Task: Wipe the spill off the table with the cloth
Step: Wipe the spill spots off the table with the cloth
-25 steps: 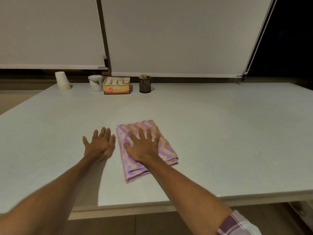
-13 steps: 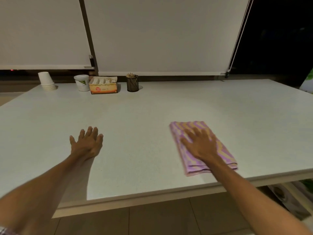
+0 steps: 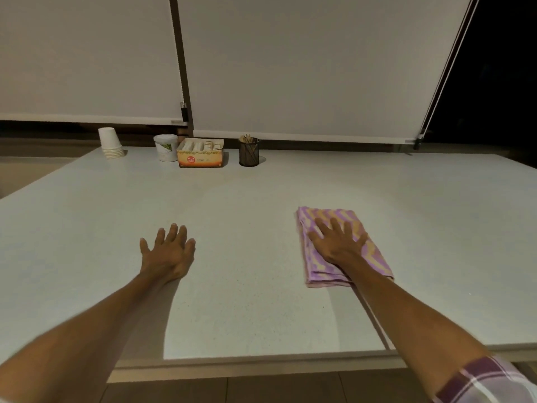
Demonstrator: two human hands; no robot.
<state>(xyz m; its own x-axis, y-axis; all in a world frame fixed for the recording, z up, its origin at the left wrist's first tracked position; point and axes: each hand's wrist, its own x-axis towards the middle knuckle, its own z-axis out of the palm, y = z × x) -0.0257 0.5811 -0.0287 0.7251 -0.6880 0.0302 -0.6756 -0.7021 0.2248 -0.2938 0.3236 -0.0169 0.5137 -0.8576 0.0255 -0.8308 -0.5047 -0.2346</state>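
Observation:
A folded cloth [image 3: 374,257] with purple and yellow zigzag stripes lies flat on the white table [image 3: 261,205], right of centre. My right hand [image 3: 337,241] presses flat on top of it with fingers spread. My left hand [image 3: 168,251] rests palm down on the bare tabletop to the left, fingers apart, holding nothing. No spill shows on the surface.
Along the table's far edge stand a stack of white paper cups [image 3: 110,142], a white tub [image 3: 166,147], an orange box of sachets [image 3: 201,154] and a dark mesh holder with sticks [image 3: 249,151]. The near table edge [image 3: 247,362] runs below my forearms.
My right hand has slid the cloth from beside my left hand out to the right. My left hand has stayed flat in the same spot on the table.

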